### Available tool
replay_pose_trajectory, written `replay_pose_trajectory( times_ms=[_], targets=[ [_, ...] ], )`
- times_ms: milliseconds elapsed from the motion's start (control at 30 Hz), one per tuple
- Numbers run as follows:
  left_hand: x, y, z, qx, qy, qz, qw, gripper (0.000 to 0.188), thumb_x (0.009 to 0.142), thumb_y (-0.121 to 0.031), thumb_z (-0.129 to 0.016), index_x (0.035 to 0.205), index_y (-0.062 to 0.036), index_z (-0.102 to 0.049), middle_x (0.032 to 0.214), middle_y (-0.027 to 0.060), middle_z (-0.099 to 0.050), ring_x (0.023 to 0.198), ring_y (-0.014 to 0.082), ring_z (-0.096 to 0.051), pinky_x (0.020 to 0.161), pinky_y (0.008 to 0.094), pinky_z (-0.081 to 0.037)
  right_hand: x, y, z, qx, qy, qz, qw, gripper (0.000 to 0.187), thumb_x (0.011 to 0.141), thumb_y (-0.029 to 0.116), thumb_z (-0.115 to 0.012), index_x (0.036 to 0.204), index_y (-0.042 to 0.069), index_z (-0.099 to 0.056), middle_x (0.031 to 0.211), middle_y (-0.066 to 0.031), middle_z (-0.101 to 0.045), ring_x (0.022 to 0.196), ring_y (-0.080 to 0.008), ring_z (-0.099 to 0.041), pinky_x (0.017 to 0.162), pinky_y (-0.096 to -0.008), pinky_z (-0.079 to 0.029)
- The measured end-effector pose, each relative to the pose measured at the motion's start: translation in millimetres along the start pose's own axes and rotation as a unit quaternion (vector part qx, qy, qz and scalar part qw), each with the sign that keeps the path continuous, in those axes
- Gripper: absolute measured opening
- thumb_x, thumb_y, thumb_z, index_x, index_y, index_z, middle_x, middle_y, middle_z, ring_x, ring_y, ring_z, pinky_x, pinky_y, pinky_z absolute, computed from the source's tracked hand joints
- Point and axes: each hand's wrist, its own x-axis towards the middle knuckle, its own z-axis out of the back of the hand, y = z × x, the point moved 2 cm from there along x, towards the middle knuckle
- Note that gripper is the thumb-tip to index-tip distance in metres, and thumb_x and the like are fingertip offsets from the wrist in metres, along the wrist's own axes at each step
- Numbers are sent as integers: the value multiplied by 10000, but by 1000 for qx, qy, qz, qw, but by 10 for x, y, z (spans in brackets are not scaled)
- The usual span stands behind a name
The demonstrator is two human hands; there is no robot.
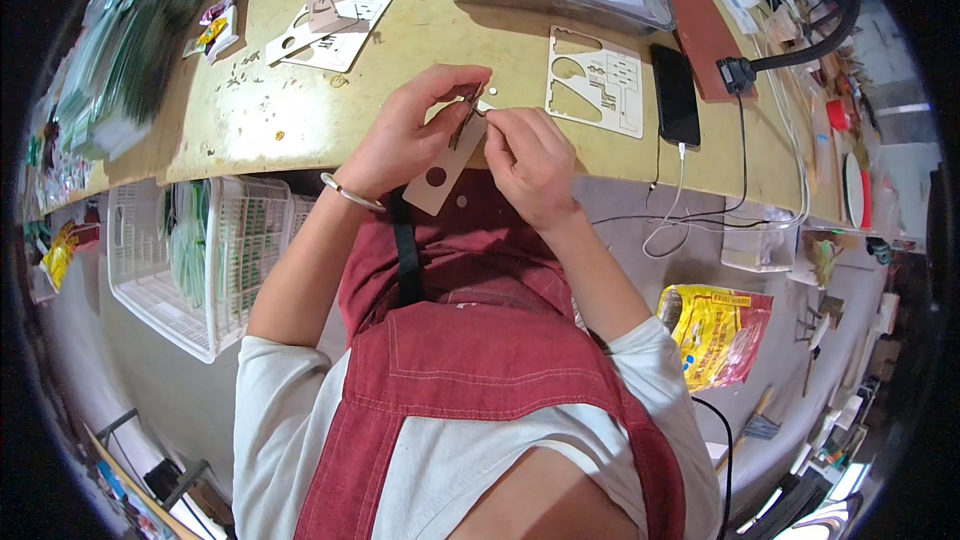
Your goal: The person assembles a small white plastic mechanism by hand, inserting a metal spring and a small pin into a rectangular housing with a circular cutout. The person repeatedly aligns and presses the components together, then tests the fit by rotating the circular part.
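Note:
My left hand (412, 128) is closed on a thin pale wooden panel (428, 198), which is tilted over the table's front edge and has a round hole near its lower end. A narrow dark piece (466, 116) stands up from the panel beside my left fingers; I cannot tell whether it is joined to it. My right hand (532, 162) has its fingers pinched at the panel's upper right edge, and what lies between those fingertips is hidden. A small white round bit (492, 91) lies on the table just beyond my hands.
Cut-out wooden sheets (628, 100) lie right and far left of my hands. A black phone (676, 95) with a white cable lies at right. A metal tray (660, 12) stands at the back, plastic-sleeved stacks (120, 70) at left. Below are a white crate (212, 325) and a yellow bag (712, 335).

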Motion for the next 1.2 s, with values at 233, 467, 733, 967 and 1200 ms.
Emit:
replay_pose_trajectory(
  times_ms=[233, 467, 733, 967, 1200],
  targets=[
    [6, -28, 22, -22, 24, 6, 999, 435, 1045, 92, -564, 1466, -4, -608, 1366, 78, -679, 1298, 169, -630, 1144, 324, -485, 65, -1, 1, -59, 34, 21, 997, 249, 842, 49, -769, 1083, 38, -705, 905, -101, -663, 833, -297, -692, 713, -414, -568],
    [15, -25, 5, -33, 35, 10, 999, 435, 1045, 95, -560, 1467, -2, -603, 1368, 80, -668, 1310, 171, -624, 1152, 330, -484, 81, 12, 65, -88, 53, 50, 993, 273, 816, 68, -777, 1079, 45, -706, 889, -86, -655, 824, -282, -682, 704, -408, -565],
    [6, -38, 12, -23, 28, 10, 999, 420, 1055, 77, -571, 1465, -5, -609, 1348, 78, -686, 1294, 163, -629, 1127, 316, -489, 112, 9, 87, -45, 41, 39, 997, 250, 824, -11, -784, 1062, 23, -712, 902, -123, -687, 831, -323, -699, 708, -425, -564],
    [-11, -12, 49, -1, 16, 17, 1000, 402, 1062, 56, -588, 1459, -2, -616, 1335, 72, -703, 1258, 159, -648, 1119, 317, -495, 93, 7, 79, -30, 36, 33, 998, 226, 844, -42, -779, 1055, 10, -717, 912, -147, -703, 821, -340, -707, 693, -428, -564],
    [-26, -17, 33, -65, 5, 7, 998, 412, 1053, 69, -588, 1457, -5, -620, 1358, 69, -689, 1286, 160, -642, 1132, 320, -492, -22, -21, 62, 66, 38, -108, 991, 138, 919, 39, -750, 1053, 33, -720, 908, -142, -718, 816, -338, -727, 715, -424, -584]
  ],
)
